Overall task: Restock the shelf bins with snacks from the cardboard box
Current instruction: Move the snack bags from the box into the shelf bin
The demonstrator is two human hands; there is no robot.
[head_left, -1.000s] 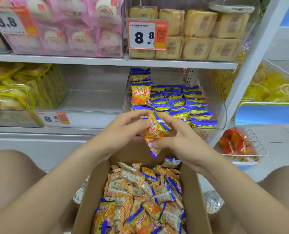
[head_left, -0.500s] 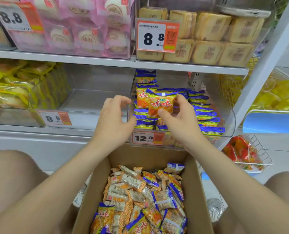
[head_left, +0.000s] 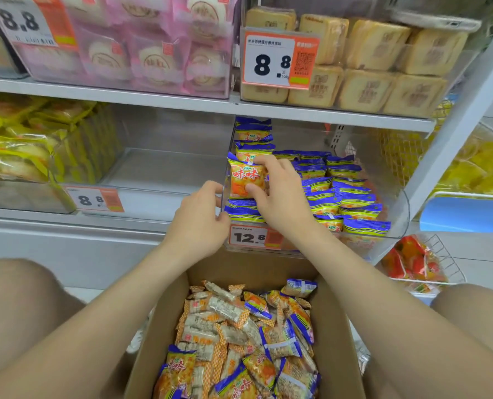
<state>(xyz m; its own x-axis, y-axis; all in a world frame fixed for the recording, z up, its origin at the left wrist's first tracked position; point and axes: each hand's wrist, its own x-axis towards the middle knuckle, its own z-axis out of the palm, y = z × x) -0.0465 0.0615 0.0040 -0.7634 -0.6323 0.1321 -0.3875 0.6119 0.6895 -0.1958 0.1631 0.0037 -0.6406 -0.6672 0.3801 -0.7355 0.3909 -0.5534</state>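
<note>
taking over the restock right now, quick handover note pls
Right hand: pinches an orange-and-blue foil snack packet, holding it upright at the front-left stack in the clear plastic shelf bin with the 12.8 price tag.
Left hand: fingers curled at the bin's left front corner; whether it grips the wall is unclear.
Done: rows of matching packets already fill the bin's right side.
Left: release this packet; the brown cardboard box below holds many loose packets to shelve.

Clear bin (head_left: 403, 214) under shelf board (head_left: 297, 109); packet rows (head_left: 340, 197) cover its floor; room above rows, rearward, seemingly free.
</note>
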